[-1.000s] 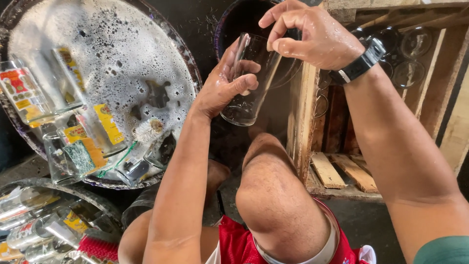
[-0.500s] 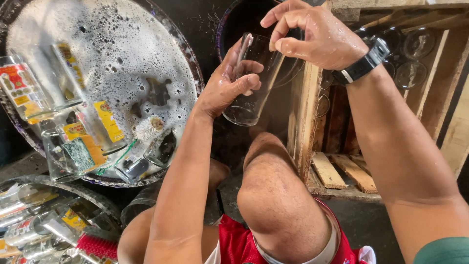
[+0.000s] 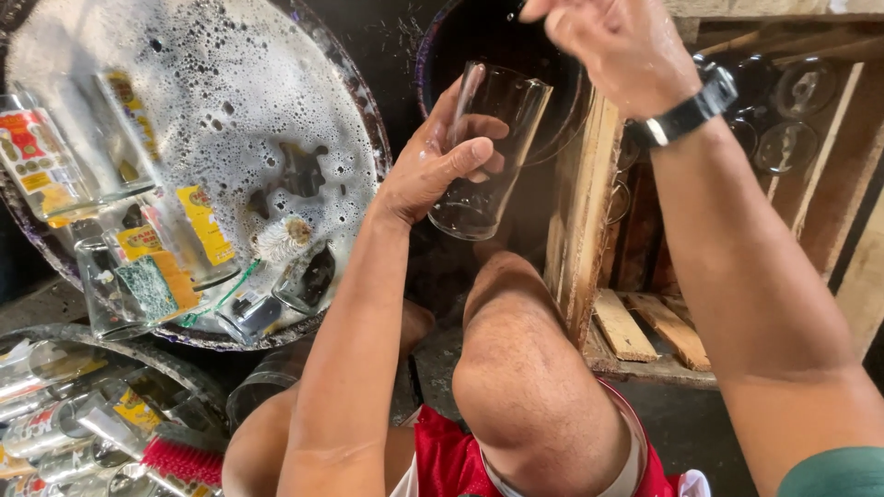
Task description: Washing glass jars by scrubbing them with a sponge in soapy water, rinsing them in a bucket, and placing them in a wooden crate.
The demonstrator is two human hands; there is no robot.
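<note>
A wide round basin (image 3: 364, 138) of soapy, foamy water lay left of the drinking glass, with labelled glasses (image 3: 175, 248) leaning in the suds and a small bottle brush (image 3: 276, 241) among them. Below the basin, a second tub (image 3: 110, 350) held more glasses and a red-bristled brush (image 3: 182, 457). The left hand (image 3: 428, 166) gripped a clear drinking glass (image 3: 488, 147), fingers (image 3: 465, 158) wrapped around its side, holding it tilted above a bare knee (image 3: 525, 368). Behind the glass sat a dark bucket (image 3: 479, 46). Above and right of the glass, the right hand (image 3: 617, 51), a black watch (image 3: 686, 115) on its wrist, hung with fingers loosely curled, grasping nothing. Right of the glass stood a wooden crate (image 3: 589, 212) holding upturned glasses (image 3: 792, 92)
</note>
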